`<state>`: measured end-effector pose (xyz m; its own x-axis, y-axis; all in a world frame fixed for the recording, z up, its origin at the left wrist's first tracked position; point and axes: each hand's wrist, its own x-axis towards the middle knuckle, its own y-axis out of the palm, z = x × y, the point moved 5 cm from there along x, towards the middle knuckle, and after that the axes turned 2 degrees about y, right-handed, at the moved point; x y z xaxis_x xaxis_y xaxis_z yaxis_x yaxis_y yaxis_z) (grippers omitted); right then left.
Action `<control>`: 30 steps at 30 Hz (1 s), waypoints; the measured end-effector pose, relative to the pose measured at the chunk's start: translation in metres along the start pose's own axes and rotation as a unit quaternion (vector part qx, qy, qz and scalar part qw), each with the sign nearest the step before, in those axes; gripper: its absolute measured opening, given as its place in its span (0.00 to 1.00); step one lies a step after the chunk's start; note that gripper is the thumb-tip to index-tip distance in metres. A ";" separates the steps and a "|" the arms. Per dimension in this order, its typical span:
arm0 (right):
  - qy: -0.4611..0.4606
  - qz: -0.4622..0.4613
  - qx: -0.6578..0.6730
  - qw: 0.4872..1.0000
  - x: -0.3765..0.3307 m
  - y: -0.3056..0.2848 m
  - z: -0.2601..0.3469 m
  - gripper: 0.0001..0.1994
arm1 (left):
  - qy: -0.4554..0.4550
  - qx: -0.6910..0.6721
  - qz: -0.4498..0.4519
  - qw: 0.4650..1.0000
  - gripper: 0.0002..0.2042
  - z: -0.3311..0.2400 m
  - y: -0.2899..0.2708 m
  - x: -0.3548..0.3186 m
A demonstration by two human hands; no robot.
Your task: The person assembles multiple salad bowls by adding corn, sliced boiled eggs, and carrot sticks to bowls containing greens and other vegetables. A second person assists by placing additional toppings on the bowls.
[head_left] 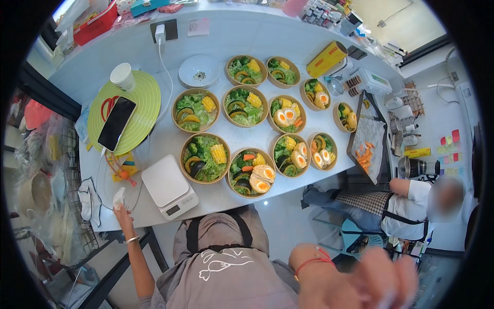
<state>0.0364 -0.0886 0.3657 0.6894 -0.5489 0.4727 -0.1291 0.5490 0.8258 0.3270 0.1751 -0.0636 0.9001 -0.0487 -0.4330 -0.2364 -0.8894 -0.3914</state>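
My left hand (123, 219), a bangle on its wrist, is at the table's front left edge with its fingers closed on a crumpled white tissue (119, 197). A white kitchen scale (167, 183) stands just right of it. My right hand (368, 280), with a red string on the wrist, is raised close at the lower right, away from the table. Its fingers look bent but are blurred. Several round salad bowls (205, 158) hold lettuce, corn, broccoli and pumpkin slices. Some, such as the front bowl (251, 173), also hold halved, coated eggs and carrot pieces.
At left a phone (117, 123) and a paper cup (122, 77) rest on a green round mat (146, 110). A white bowl (198, 69) stands behind. At right lies a lined tray (378, 165) with carrot pieces. Beyond it is another person (391, 203). A yellow box (327, 59) stands back right.
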 end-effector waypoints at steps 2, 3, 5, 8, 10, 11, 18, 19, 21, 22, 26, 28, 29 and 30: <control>0.030 -0.016 0.014 0.999 0.002 0.016 0.004 0.09 | 0.078 -0.020 0.038 0.996 0.24 0.026 0.006 0.021; 0.076 -0.029 0.014 0.997 0.003 0.018 0.005 0.08 | 0.112 -0.035 0.053 0.992 0.29 0.036 0.008 0.026; 0.153 -0.058 0.013 0.986 0.006 0.024 0.012 0.08 | 0.143 -0.007 0.070 0.987 0.33 0.031 0.018 0.020; 0.097 -0.059 0.042 0.993 0.008 0.021 0.010 0.07 | 0.208 0.062 0.040 0.975 0.31 0.022 0.027 0.005; 0.003 -0.080 0.071 0.994 0.003 0.021 -0.003 0.06 | 0.218 0.137 -0.013 0.966 0.29 0.014 0.028 -0.007; -0.024 -0.071 0.091 0.993 0.003 0.020 -0.006 0.06 | 0.203 0.114 0.011 0.973 0.27 0.012 0.030 -0.013; 0.019 0.106 0.137 0.985 0.005 -0.009 0.004 0.06 | -0.246 -0.210 0.411 0.852 0.18 -0.047 0.132 -0.145; 0.001 0.058 0.062 0.996 0.003 -0.017 0.008 0.06 | -0.319 -0.252 0.437 0.802 0.19 -0.043 0.149 -0.158; -0.037 -0.040 -0.094 0.994 -0.002 -0.033 0.021 0.08 | -0.397 -0.300 0.386 0.776 0.20 -0.017 0.191 -0.160; -0.048 -0.099 -0.183 0.977 -0.007 -0.055 0.020 0.08 | -0.426 -0.335 0.345 0.766 0.20 -0.003 0.202 -0.151; 0.059 -0.384 -0.476 0.789 -0.095 -0.183 0.038 0.06 | -0.427 -0.379 0.253 0.781 0.15 0.000 0.260 -0.138; 0.144 -0.558 -0.420 0.702 -0.187 -0.255 0.039 0.07 | -0.455 -0.354 0.214 0.788 0.13 0.012 0.277 -0.137; 0.172 -0.597 -0.405 0.671 -0.230 -0.281 0.034 0.08 | -0.466 -0.341 0.192 0.793 0.12 0.024 0.284 -0.134; 0.205 -0.628 -0.388 0.642 -0.261 -0.301 0.023 0.09 | -0.474 -0.359 0.165 0.787 0.10 0.035 0.285 -0.126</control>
<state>-0.1211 -0.1250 0.0004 0.0524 -0.7410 -0.6694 0.9974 0.0716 -0.0012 0.1334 -0.0566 -0.1491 0.0743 -0.2730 -0.9591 0.1747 -0.9433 0.2821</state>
